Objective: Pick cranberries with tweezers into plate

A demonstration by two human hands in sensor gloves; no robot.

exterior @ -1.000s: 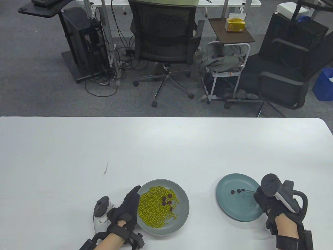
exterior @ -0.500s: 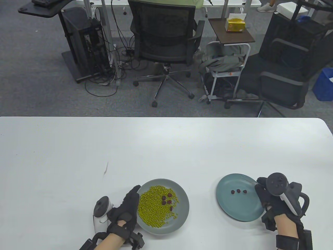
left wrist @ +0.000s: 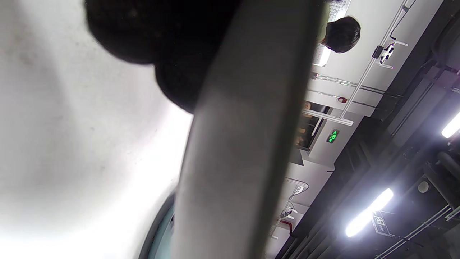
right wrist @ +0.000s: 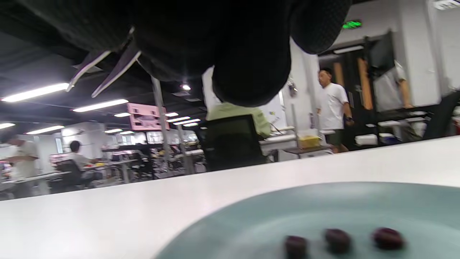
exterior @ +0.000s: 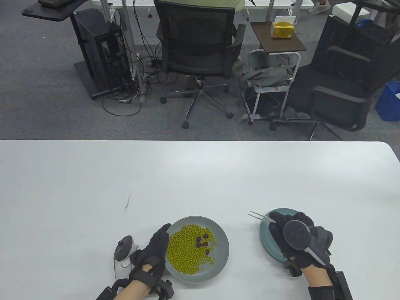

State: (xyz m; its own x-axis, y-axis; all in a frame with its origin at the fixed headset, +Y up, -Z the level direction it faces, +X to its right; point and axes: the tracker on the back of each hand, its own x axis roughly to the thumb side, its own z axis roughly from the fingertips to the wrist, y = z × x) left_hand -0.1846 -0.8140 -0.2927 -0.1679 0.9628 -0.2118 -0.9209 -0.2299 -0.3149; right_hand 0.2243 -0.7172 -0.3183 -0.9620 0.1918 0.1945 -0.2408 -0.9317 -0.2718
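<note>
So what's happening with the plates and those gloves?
Someone is sorting cranberries out of a grey plate of green beans. The right hand holds tweezers, empty, above the teal plate, where three cranberries lie. The left hand steadies the grey plate's rim; about five remain.

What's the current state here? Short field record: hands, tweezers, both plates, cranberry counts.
left hand: rests against the rim of the gray plate
right hand: holds the tweezers above the teal plate
tweezers: tips apart, empty, pointing left past the teal plate's edge
gray plate: green beans with five cranberries on top
teal plate: three cranberries, seen in the right wrist view
</note>
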